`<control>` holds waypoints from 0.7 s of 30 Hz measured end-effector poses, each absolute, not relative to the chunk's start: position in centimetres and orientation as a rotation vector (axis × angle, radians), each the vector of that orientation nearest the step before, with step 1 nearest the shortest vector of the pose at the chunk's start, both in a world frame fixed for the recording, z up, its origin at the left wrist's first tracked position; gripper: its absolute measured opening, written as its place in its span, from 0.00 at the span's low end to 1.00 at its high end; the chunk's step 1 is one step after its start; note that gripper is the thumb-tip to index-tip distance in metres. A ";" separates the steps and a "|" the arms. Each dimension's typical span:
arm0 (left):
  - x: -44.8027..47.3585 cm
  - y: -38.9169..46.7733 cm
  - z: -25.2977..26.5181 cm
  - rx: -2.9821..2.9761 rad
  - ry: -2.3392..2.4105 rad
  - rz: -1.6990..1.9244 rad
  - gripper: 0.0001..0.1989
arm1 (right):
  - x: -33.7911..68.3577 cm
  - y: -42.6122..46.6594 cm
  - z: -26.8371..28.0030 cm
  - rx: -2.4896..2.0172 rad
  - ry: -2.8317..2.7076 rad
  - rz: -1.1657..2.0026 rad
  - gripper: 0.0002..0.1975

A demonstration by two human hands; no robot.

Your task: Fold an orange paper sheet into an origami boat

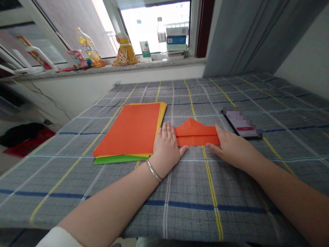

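Observation:
A folded orange paper (196, 135) lies flat on the plaid cloth, with a triangular peak at its far side and a folded band across its width. My left hand (167, 145) rests at its left end, fingers stretched forward and thumb out to the right; a silver bangle circles the wrist. At the right end, my right hand (230, 145) touches the paper with fingertips and thumb apart. Left of my left hand is a stack of coloured sheets (131, 128), orange on top with yellow and green edges showing beneath. My left fingers overlap the stack's right edge.
A phone (241, 125) lies right of the folded paper, its screen lit and partly blurred out. The plaid tablecloth (190, 192) covers the surface. Bottles, a tube (145, 50) and boxes (177, 40) line the windowsill (102, 71) beyond. A grey curtain (239, 37) hangs at the back right.

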State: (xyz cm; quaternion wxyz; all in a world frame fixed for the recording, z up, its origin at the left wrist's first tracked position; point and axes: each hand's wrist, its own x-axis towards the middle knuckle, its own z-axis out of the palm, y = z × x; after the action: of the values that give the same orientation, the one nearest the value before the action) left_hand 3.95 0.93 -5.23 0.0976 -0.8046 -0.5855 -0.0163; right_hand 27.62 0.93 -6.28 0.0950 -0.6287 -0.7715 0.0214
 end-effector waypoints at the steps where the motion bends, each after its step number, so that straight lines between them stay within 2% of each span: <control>1: 4.0 1.1 -5.3 -2.428 -1.686 -0.104 0.44 | 27.8 1.3 -6.3 -1.862 -2.203 0.112 0.48; 3: 3.9 1.4 -5.6 -2.571 -1.568 -0.176 0.36 | 28.1 2.0 -6.5 -1.811 -2.007 0.273 0.51; 5: 3.8 1.9 -5.8 -2.704 -1.489 -0.224 0.32 | 28.4 2.7 -7.0 -1.654 -1.800 0.571 0.56; 9: 3.7 2.5 -6.0 -2.752 -1.540 -0.361 0.39 | 28.3 3.3 -8.0 -1.407 -1.366 0.943 0.58; 12: 3.6 2.5 -6.0 -2.763 -1.550 -0.423 0.39 | 27.9 3.3 -8.0 -1.288 -1.210 1.023 0.52; 18: 3.7 2.6 -6.2 -2.834 -1.480 -0.529 0.40 | 26.9 2.9 -6.4 -1.181 -1.182 1.127 0.25; 21: 3.7 3.0 -6.4 -2.884 -1.403 -0.617 0.42 | 26.4 2.3 -5.8 -1.101 -1.324 1.103 0.26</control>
State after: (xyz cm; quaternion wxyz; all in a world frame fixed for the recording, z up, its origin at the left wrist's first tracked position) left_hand 3.74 3.02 -6.39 -0.0621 -0.8814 -0.4287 -0.1884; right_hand 26.42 2.31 -5.82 0.5213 -0.4595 -0.5524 0.4605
